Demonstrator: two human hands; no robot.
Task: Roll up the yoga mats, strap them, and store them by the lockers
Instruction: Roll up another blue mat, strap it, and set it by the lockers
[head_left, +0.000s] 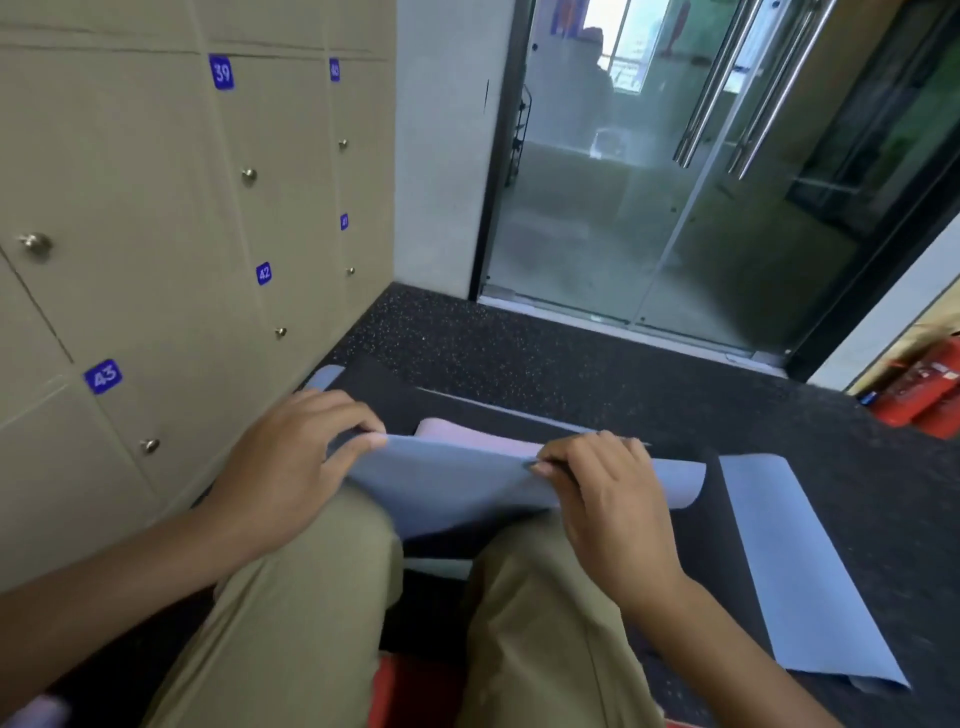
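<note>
From my head camera, my left hand (291, 457) pinches the near edge of the blue yoga mat (457, 483) — thumb on top, fingers curled under. My right hand (597, 483) pinches the same edge further right, fingertips folded over it. The mat's end lifts off the dark floor (519, 353) just past my knees, a pinkish mat (467, 434) showing behind it. Lockers (156, 234) numbered 39, 42 and 43 stand at my left — another blue mat (795, 571) lies flat on my right.
</note>
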